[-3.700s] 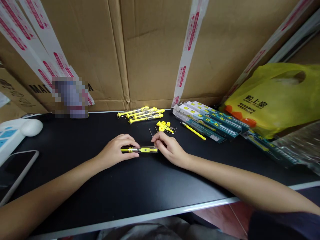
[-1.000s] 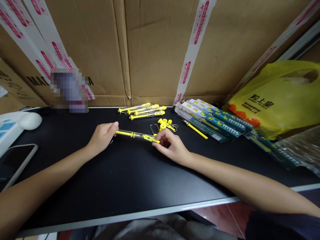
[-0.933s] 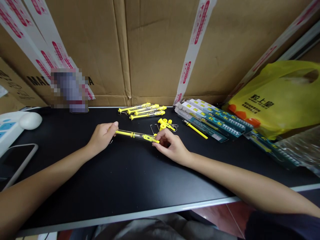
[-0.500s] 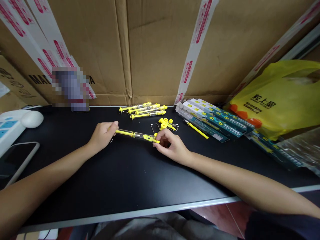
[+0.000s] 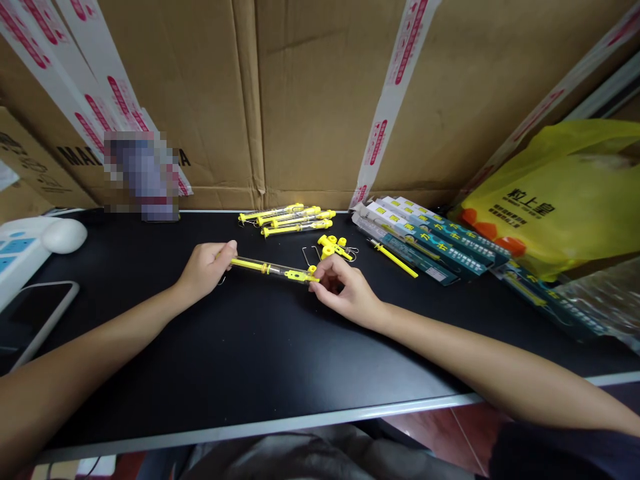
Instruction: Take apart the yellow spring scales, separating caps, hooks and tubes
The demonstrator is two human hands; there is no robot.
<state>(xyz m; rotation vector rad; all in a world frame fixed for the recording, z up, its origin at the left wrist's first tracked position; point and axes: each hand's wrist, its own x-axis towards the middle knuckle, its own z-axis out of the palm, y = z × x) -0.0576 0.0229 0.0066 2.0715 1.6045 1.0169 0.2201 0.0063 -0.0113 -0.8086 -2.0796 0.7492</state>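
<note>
A tubular spring scale [image 5: 270, 269], clear with yellow inner parts, stretches between my two hands just above the black table. My left hand [image 5: 205, 272] is closed around its left end, and a small metal hook shows below those fingers. At the other end, the thumb and forefinger of my right hand [image 5: 346, 288] pinch the narrow yellow tip. Right behind that hand lie loose yellow caps and parts [image 5: 335, 248] with bent metal hooks [image 5: 311, 255]. Farther back are several similar spring scales [image 5: 295, 219] in a pile.
A separate yellow rod [image 5: 394, 259] lies right of the loose parts, beside several printed boxes [image 5: 425, 233]. A yellow plastic bag [image 5: 560, 200] stands at the far right. On the left are a phone [image 5: 35, 323] and a white power strip [image 5: 23, 257]. Cardboard [image 5: 310, 100] walls the back.
My right hand has shifted very slightly to the right with the yellow tip in its fingers. My left hand keeps its hold on the other end.
</note>
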